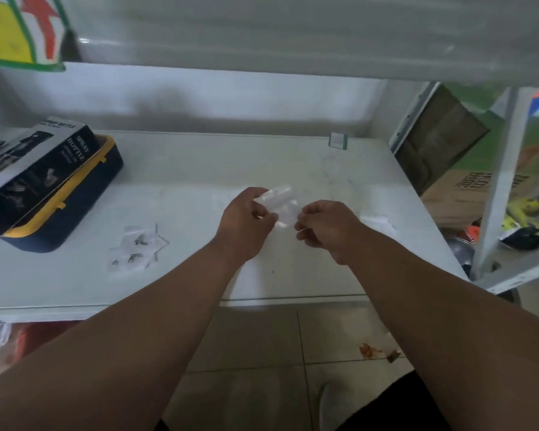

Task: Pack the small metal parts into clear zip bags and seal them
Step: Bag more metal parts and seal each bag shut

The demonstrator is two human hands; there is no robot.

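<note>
Pinching one blurred clear zip bag (281,203), left hand (246,222) and right hand (327,227) hide its edges.

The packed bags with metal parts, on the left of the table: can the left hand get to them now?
Probably not yet: the left hand holds a bag. The packed bags lie unobstructed.

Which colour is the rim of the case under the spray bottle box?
Yellow, on a dark navy case; the head view shows it.
</note>
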